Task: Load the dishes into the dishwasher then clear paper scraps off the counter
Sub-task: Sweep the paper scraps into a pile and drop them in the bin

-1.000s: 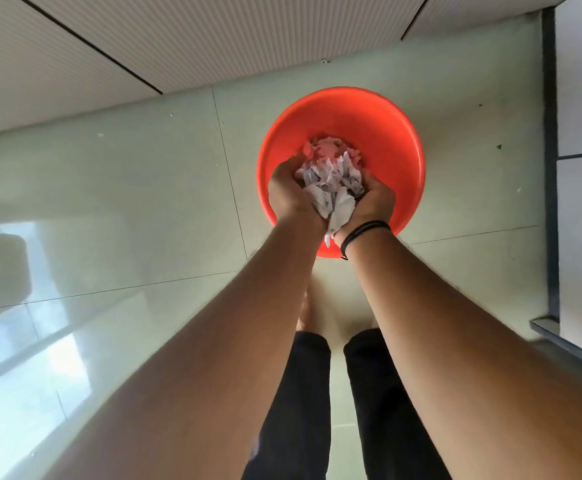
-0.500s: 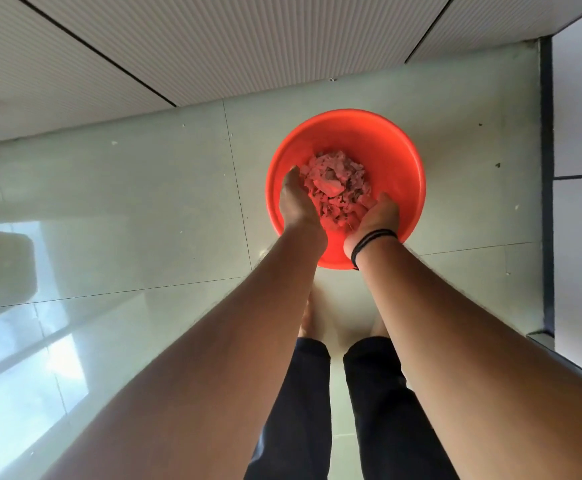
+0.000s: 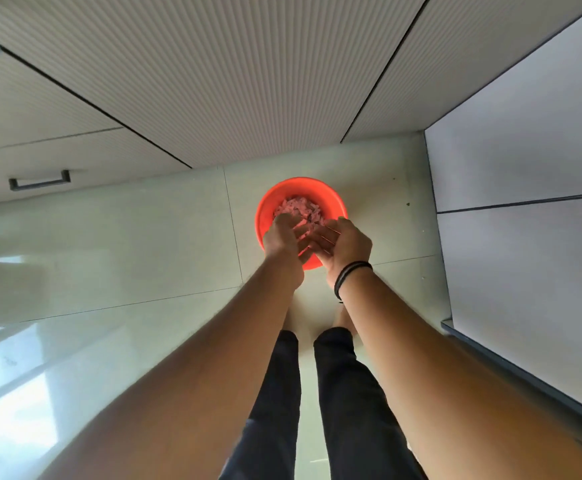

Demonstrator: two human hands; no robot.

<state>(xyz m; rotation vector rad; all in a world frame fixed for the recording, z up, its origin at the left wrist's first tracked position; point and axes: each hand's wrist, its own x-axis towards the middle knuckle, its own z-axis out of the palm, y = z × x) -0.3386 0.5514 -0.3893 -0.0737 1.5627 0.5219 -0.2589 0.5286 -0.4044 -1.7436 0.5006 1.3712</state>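
Note:
An orange plastic bin point(image 3: 331, 199) stands on the tiled floor in front of my feet. Paper scraps point(image 3: 300, 209) lie in a heap inside it, tinted pink by the bin's colour. My left hand point(image 3: 282, 239) and my right hand point(image 3: 346, 245) hover side by side above the bin's near rim, palms turned toward each other, fingers relaxed and holding nothing. A black band circles my right wrist. The near part of the bin is hidden behind my hands.
Ribbed white cabinet fronts point(image 3: 234, 81) run along the far side, with a dark drawer handle point(image 3: 40, 181) at the left. A tall grey panel point(image 3: 525, 209) stands at the right. My legs in black trousers point(image 3: 317, 393) are below.
The paper scraps that both hands held a second ago have dropped into the bin. My hands have since lifted away and my head has risen, so the bin looks smaller.

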